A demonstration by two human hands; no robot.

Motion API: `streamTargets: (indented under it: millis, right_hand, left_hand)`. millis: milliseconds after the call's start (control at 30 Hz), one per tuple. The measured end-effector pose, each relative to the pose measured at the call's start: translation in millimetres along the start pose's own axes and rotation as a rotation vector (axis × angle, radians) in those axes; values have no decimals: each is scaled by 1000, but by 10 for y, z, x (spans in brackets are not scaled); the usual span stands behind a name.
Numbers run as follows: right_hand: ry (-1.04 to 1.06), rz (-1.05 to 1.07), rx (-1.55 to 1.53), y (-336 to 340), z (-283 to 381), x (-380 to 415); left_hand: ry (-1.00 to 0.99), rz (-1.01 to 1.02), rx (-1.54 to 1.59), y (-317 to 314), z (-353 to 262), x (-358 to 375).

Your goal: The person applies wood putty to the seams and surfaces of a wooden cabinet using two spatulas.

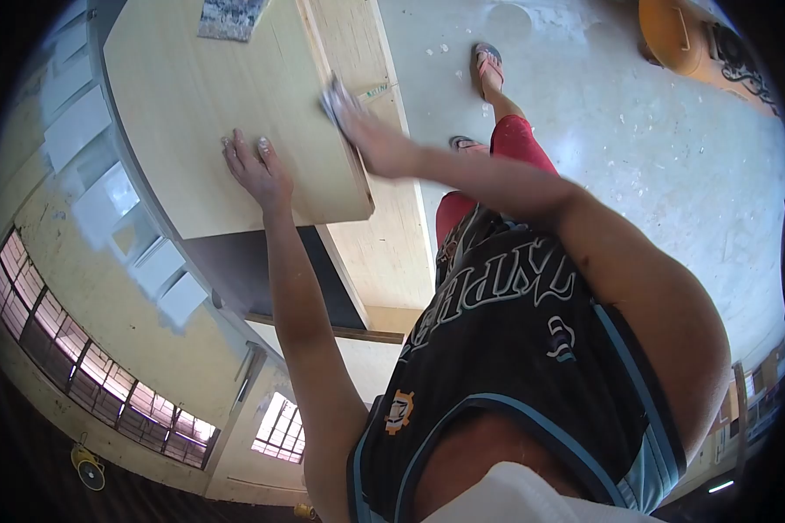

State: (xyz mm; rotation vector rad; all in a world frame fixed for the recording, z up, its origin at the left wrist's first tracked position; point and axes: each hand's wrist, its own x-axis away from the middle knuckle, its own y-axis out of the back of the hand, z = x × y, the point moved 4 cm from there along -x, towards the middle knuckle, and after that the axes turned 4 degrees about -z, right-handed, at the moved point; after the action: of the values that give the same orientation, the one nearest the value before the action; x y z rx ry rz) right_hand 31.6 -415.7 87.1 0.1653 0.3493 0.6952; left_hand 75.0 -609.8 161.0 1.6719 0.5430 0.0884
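A pale wooden panel point(209, 113) lies on a pale wooden cabinet or bench body point(384, 209). My left hand point(260, 174) rests flat on the panel, fingers spread and whitish at the tips, holding nothing. At the panel's long edge, my right hand point(373, 138) is blurred by motion. Its fingers press a grey-white piece, which looks like sandpaper point(330, 98), against that edge; the palm side is hidden. A mottled grey piece point(229, 19) lies flat on the panel at the top of the view.
An orange tank-like machine point(672, 39) stands on the pale, speckled floor point(584, 105) at upper right. My sandalled feet point(488, 65) are beside the cabinet. A wall point(139, 296) with white patches and barred windows point(87, 357) runs along the left.
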Motion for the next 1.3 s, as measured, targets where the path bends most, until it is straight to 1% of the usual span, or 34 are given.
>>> streamTargets:
  millis: [33,100,133,200,233,267,333,367,433,467,500,567,633,667,700,767,833,900,933,1000,1033,1067,1100,1133,1167,1200,1233,1267,1300]
  right_hand:
    - [-55,116,59,-93,170,312]
    - [-148,220,51,-292,335,781]
    - [-97,121,2,-279,342,741]
    - [-57,-118,-18,-228,169,285]
    - [57,-253,34,-93,93,14]
    - [2,-271,26,-3,-48,-257]
    - [-27,-153,85,283,-285,-828]
    - [-31,-100,61,463,-250,-957]
    - [-39,-119,13,552,-128,-878]
    - [25,-153,85,389,-101,-674]
    - [88,-183,160,116,-84,-358]
    - [127,-162,170,-169,284,402]
    - [67,264,219,-188,637,1010]
    - [115,473,264,-28,797,1135]
    - [113,471,268,79,708,1301]
    - [-511,628,-544,132,408,1644]
    - [-482,262,-229,370,112,1435]
    - [-617,-52,-98,578,-94,958]
    - [-509,-170,-132,633,-163,669]
    - [-121,-438,-82,485,-330,150]
    - [-237,-297,-100,370,-308,10]
    - [-477,5,-120,272,-92,-14]
    - [-478,130,-138,-105,-49,152]
    - [-231,-158,-155,-161,304,394]
    - [-210,-143,-182,-191,479,683]
    - [-500,274,-285,-54,666,889]
    - [-488,468,-321,-95,613,1214]
    - [-462,683,-341,60,633,1399]
    - [-300,731,-371,111,398,1708]
  left_hand:
    - [4,-34,-49,3,5,78]
    - [16,-38,-53,4,-10,102]
    - [24,-42,-58,2,-24,61]
    - [24,-53,-78,0,-54,26]
    - [16,-54,-93,15,-63,42]
    - [19,-42,-108,20,-67,55]
    - [51,-71,-78,22,-65,48]
    - [52,-65,-86,22,-59,69]
    - [54,-82,-52,23,-43,47]
    - [51,-82,-46,22,-36,35]
    - [52,-76,-55,25,-13,34]
    - [60,-76,-53,8,-13,31]
    - [77,-82,-45,25,-43,48]
    - [75,-84,-39,15,-40,49]
    - [81,-78,-45,13,-28,51]
    - [87,-73,-45,5,-8,45]
    - [78,-79,-57,4,-1,55]
    - [77,-77,-38,-13,14,57]
    - [74,-81,-24,-5,15,51]
    - [66,-93,-46,7,24,51]
    - [64,-103,-68,-5,24,61]
    - [55,-113,-63,-5,39,74]
    - [56,-101,-54,-11,70,85]
    - [62,-96,-38,-27,69,56]
    - [61,-120,-23,-11,38,20]
    - [70,-96,-33,14,6,30]
    - [85,-81,-41,54,-21,50]
    - [100,-133,-24,101,-5,67]
    - [87,-130,-46,89,2,55]
